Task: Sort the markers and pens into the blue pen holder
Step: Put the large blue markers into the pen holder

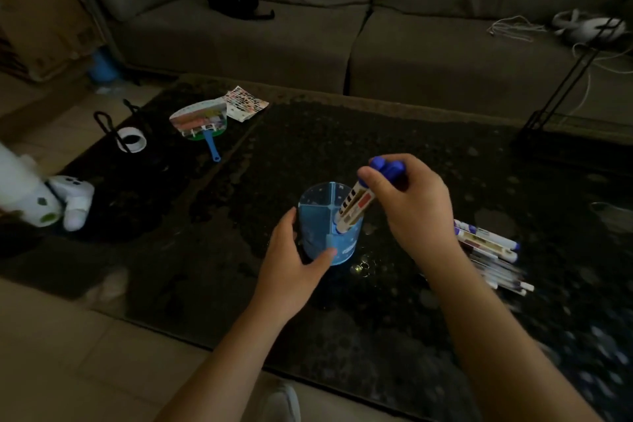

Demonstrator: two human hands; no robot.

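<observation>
Blue pen holder (320,233) at frame centre is steadied by your left hand (291,262) wrapped round it while your right hand (411,202) pinches capped markers (356,205), lowering them into its right compartment.

No wording, brand or number can be read anywhere in the dim frame. The label on the markers (352,207) at centre shows only dark and red blocks, too blurred to make out. A pale mark low on the wall of the blue pen holder (347,248) is illegible. The printed sheet (245,107) at upper left of the desk (411,161) carries rows of small coloured patches, and the labels on the pile of markers and pens (493,250) at right are smeared.
</observation>
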